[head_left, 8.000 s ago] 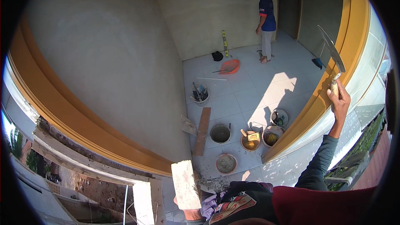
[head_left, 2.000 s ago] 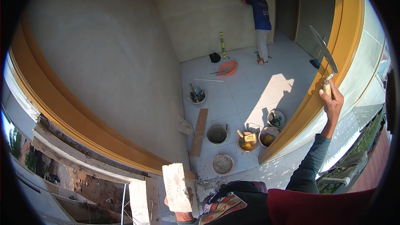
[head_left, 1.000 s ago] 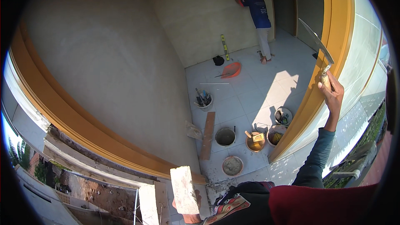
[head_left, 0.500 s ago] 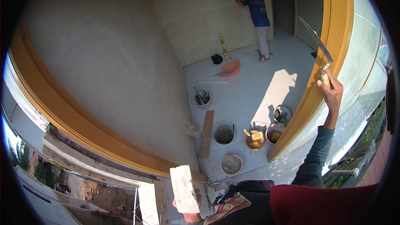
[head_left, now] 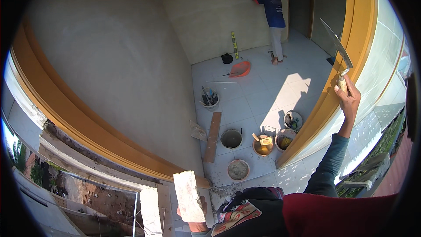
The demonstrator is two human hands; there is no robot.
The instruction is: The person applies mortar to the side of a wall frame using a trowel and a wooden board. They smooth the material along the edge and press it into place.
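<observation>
Pale tiled floor [head_left: 239, 104], crossed by a slanting patch of sunlight.
By the far wall are an upright yellow level [head_left: 234, 46], a black bundle [head_left: 227, 58] and an orange-red pan [head_left: 241, 68]; nearer lie a thin white strip [head_left: 221, 82], a bucket of tools [head_left: 210, 107] and a brown board [head_left: 213, 137]; toward the front stand a dark bucket [head_left: 231, 147] and a pinkish bucket [head_left: 238, 179], both with grey mix, a brownish tub [head_left: 263, 153] and, near the door frame [head_left: 300, 149], two more buckets [head_left: 279, 145].

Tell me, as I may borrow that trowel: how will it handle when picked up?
The trowel is likely stiff: its blade juts out without visible droop. It is probably light for its length, being thin. It may feel blade-heavy, the blade outspanning the handle.
</observation>
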